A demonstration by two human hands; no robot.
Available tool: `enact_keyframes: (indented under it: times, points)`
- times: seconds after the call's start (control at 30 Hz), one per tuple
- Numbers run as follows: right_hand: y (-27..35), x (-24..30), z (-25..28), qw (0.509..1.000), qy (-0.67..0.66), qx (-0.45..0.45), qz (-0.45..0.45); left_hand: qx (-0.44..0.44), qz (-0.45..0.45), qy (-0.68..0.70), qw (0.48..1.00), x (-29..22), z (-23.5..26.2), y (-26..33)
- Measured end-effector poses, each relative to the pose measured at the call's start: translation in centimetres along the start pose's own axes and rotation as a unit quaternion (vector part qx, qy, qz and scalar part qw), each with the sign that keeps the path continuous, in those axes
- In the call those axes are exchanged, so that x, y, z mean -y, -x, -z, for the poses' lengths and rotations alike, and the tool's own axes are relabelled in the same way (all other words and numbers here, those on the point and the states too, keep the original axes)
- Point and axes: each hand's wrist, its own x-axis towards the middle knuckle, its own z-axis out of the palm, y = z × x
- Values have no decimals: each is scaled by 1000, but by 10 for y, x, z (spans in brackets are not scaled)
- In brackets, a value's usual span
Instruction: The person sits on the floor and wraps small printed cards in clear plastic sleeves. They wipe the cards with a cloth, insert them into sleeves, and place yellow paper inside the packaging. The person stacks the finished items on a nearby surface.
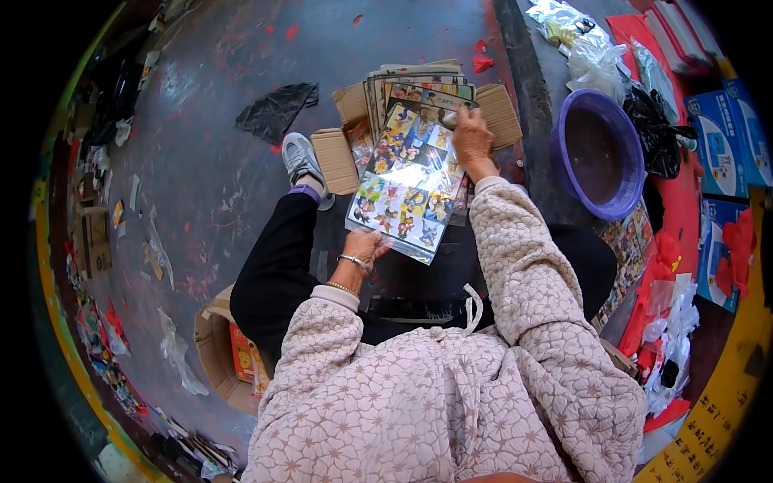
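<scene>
Scuffed grey floor (209, 177) is surrounding an open cardboard box (335, 161), partly over which the left hand (366, 246) is gripping a glossy cartoon-picture sheet (404, 183) that could slip if this lower-edge hold loosens, the right hand (473, 138) lying near its upper edge, grip unclear.

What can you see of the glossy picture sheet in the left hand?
The glossy picture sheet is rectangular, covered in small colourful cartoon figures, with a clear, plastic-looking near margin. Glare crosses its middle. Its far end slants right, in front of a stack of sheets between cardboard flaps. The left hand grips its near edge; the right hand is near its far right corner, contact unclear.
</scene>
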Motion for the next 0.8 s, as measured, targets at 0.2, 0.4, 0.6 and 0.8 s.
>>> enact_keyframes:
  times: [0.2,0.4,0.6,0.8]
  points:
    - [-12,24,45,967,-209,-103,-104,55,-53,58,995,1,-9,-9]
    - [63,122,47,898,-331,271,108,174,-45,224,958,-5,-10,0]
    - [94,125,58,898,-260,312,169,208,-56,357,909,-13,-15,8]
    - [95,114,91,885,-283,292,226,188,-39,348,918,-18,-19,4]
